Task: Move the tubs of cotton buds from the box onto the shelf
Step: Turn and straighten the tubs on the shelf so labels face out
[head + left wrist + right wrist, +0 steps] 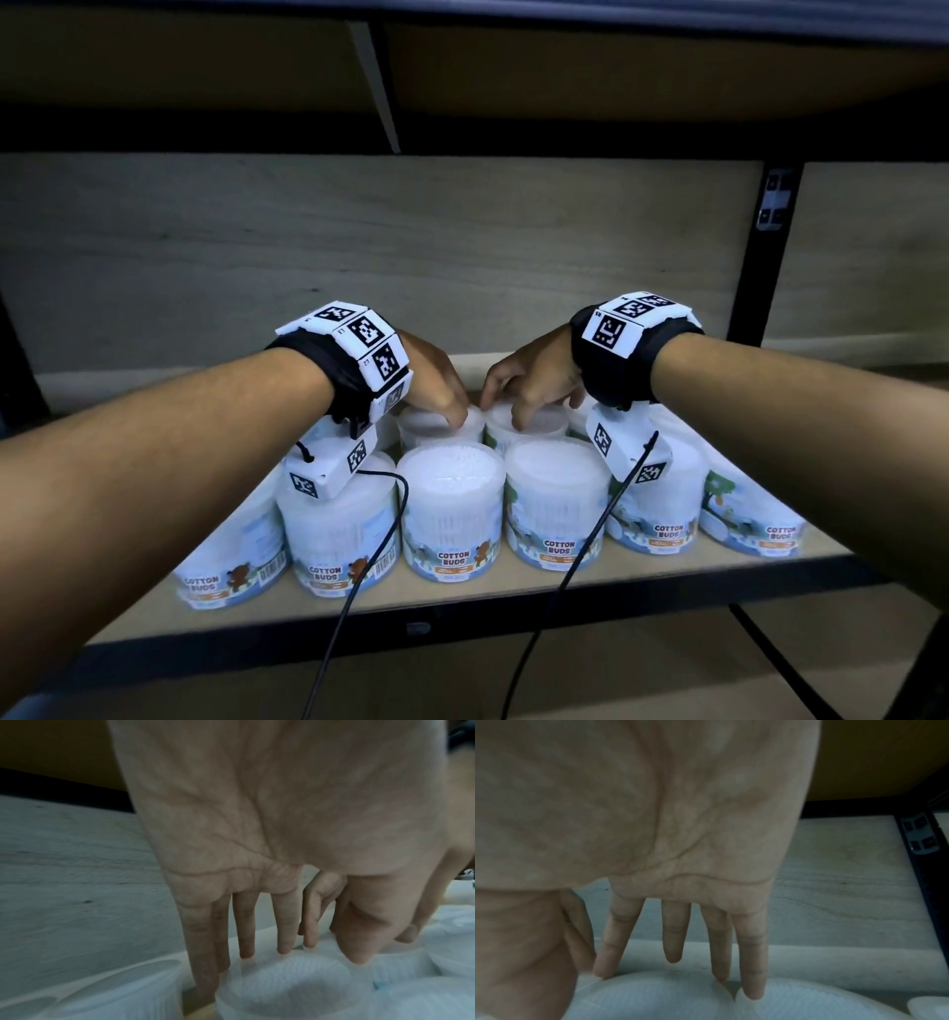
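Note:
Several white tubs of cotton buds stand in two rows on the wooden shelf (462, 591). My left hand (452, 411) reaches down over a back-row tub (426, 426). Its fingers (246, 943) hang over the far rim of that tub (295, 983), and the thumb tip sits on the near rim. Just beside it, my right hand (513, 406) clasps the neighbouring back-row tub (544, 424). In the right wrist view its fingers (752, 973) drop over the far rim of that tub (654, 1000), with the thumb at the tub's left side. No box is in view.
The front row (452, 509) fills the shelf's edge below both wrists. Two black cables (375, 565) hang from the wrist cameras over it. A black upright post (760, 257) stands at the right, and an upper shelf (462, 77) lies overhead. Bare shelf board shows behind the tubs.

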`<action>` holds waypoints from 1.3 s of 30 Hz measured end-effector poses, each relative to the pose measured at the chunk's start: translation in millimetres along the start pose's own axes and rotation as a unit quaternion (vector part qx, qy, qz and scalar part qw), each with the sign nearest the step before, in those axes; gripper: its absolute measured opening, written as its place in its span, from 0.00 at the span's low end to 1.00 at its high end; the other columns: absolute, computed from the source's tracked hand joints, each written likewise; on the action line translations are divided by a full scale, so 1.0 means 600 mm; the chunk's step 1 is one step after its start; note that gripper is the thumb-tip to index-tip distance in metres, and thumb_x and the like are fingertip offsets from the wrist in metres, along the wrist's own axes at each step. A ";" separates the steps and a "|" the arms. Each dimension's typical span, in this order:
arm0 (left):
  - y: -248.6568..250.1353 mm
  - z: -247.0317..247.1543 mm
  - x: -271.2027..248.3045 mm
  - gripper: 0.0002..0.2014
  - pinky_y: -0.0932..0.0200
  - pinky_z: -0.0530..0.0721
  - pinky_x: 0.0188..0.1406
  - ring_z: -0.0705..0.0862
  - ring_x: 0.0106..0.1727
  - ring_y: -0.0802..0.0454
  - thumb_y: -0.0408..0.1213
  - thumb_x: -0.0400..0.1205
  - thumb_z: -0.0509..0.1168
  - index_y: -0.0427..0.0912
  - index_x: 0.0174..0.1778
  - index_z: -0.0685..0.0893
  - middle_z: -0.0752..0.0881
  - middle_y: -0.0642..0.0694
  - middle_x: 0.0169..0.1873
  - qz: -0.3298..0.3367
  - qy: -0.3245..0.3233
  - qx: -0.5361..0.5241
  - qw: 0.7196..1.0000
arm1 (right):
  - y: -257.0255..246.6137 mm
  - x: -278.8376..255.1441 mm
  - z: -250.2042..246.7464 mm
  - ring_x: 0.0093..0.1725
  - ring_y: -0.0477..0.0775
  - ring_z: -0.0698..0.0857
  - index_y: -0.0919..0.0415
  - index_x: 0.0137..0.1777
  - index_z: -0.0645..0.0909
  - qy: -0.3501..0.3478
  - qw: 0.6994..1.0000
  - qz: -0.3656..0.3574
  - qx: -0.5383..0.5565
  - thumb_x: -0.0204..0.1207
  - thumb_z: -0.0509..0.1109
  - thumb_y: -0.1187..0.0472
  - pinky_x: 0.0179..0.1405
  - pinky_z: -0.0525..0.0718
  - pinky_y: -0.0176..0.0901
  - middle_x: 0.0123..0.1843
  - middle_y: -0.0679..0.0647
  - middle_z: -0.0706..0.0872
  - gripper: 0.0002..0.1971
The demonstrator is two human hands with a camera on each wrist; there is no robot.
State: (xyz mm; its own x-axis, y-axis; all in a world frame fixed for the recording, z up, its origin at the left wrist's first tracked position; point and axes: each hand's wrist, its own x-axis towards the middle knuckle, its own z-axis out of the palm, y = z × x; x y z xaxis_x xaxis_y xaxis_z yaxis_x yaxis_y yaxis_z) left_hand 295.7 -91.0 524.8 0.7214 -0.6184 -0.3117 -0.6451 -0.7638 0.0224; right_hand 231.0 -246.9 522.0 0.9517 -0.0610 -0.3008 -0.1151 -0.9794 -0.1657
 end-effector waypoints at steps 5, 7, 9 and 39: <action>-0.040 -0.013 -0.017 0.15 0.52 0.86 0.61 0.82 0.63 0.50 0.49 0.76 0.68 0.59 0.59 0.85 0.82 0.52 0.61 0.001 0.018 -0.031 0.999 | -0.005 0.005 -0.004 0.62 0.51 0.78 0.42 0.75 0.72 0.075 0.997 0.011 -0.024 0.76 0.75 0.51 0.47 0.77 0.35 0.72 0.50 0.77 0.28; -0.069 -0.018 -0.025 0.19 0.52 0.82 0.67 0.80 0.67 0.50 0.52 0.77 0.69 0.61 0.64 0.83 0.81 0.55 0.65 -0.015 0.050 0.008 0.999 | -0.018 0.014 -0.008 0.65 0.51 0.77 0.42 0.74 0.72 0.086 0.995 0.014 -0.052 0.74 0.75 0.46 0.55 0.73 0.40 0.73 0.49 0.76 0.29; -0.098 -0.022 -0.036 0.26 0.53 0.75 0.73 0.77 0.72 0.52 0.55 0.76 0.69 0.62 0.72 0.77 0.76 0.58 0.71 -0.040 0.078 0.046 0.995 | -0.036 0.023 -0.013 0.66 0.52 0.77 0.42 0.75 0.72 0.084 0.995 0.014 -0.057 0.74 0.75 0.42 0.52 0.74 0.39 0.72 0.48 0.76 0.30; -0.348 0.011 0.000 0.30 0.52 0.75 0.74 0.76 0.72 0.52 0.51 0.75 0.73 0.61 0.75 0.76 0.76 0.54 0.74 -0.056 0.069 0.004 0.996 | -0.276 0.225 -0.017 0.58 0.52 0.77 0.52 0.74 0.78 0.062 0.993 -0.064 -0.081 0.77 0.75 0.48 0.52 0.78 0.40 0.69 0.51 0.78 0.26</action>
State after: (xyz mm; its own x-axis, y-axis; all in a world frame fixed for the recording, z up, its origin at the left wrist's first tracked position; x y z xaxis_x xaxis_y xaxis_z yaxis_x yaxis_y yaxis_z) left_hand 428.4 69.6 513.8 0.8162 -0.5497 -0.1781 -0.5604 -0.8282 -0.0119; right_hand 381.3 -94.9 518.8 0.9844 0.0521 -0.1680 0.0462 -0.9982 -0.0389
